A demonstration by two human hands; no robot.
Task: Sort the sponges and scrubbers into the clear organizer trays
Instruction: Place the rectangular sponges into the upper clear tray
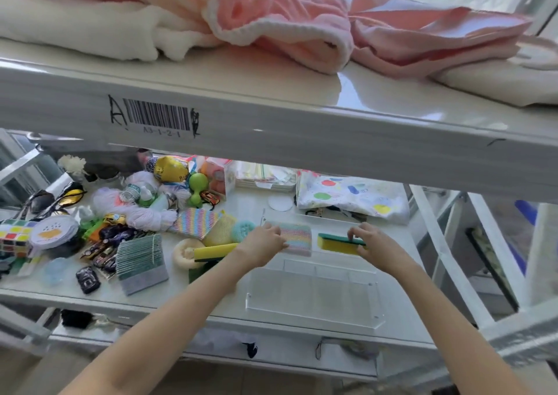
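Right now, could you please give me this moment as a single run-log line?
left hand: on rainbow sponge | right hand: gripping yellow-green sponge | both at far clear tray | near clear tray: looks empty

Count on the lower shelf (187, 301): two hands, left (265, 242) and right (370, 240). Two clear trays, near (314, 298) and far (332, 218). Two yellow-green sponges (339, 243) (216, 251). Two pastel striped scrubbers (297, 237) (196, 221). One teal scrubber (243, 230). One grey pad stack (142, 261). One puzzle cube (13, 237).
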